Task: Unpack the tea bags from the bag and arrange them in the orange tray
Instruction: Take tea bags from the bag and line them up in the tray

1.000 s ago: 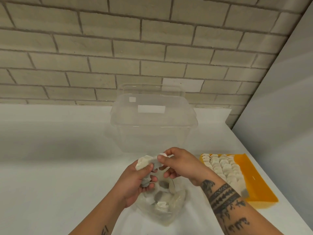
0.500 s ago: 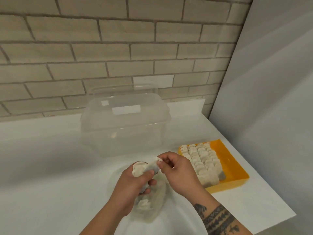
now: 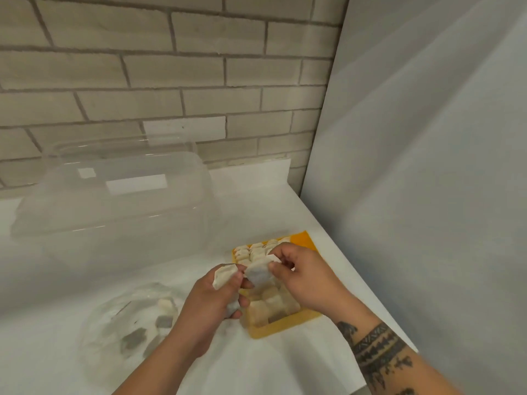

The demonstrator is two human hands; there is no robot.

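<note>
The right hand (image 3: pixel 305 280) pinches one tea bag (image 3: pixel 258 275) with its thumb and fingertips. The left hand (image 3: pixel 211 306) is curled round a small bunch (image 3: pixel 224 276) of tea bags. One of them sticks out at the top and one at the bottom. Both hands are just over the tray (image 3: pixel 285 326). The pinched tea bag touches the bunch, so it looks like the right hand is taking one off to put it down.

To do this well, the pull should be soft, because the paper could rip. The left hand should hold tight enough that no other tea bag slips out. The tea bag should go right next to the last one in a row, turned the same way as the others. The only bare orange spot that shows is at the far right corner, so that may be the place to fill.

The tray is on the table (image 3: pixel 285 366). It holds rows (image 3: pixel 271 305) of tea bags packed close, side by side.

The bag (image 3: pixel 114 332) lies flat on the table, left of the hands. It is see-through and soft. A few tea bags (image 3: pixel 165 307) are inside it, so the job is not done.

A big see-through box (image 3: pixel 128 212) stands behind, by the brick wall.
</note>
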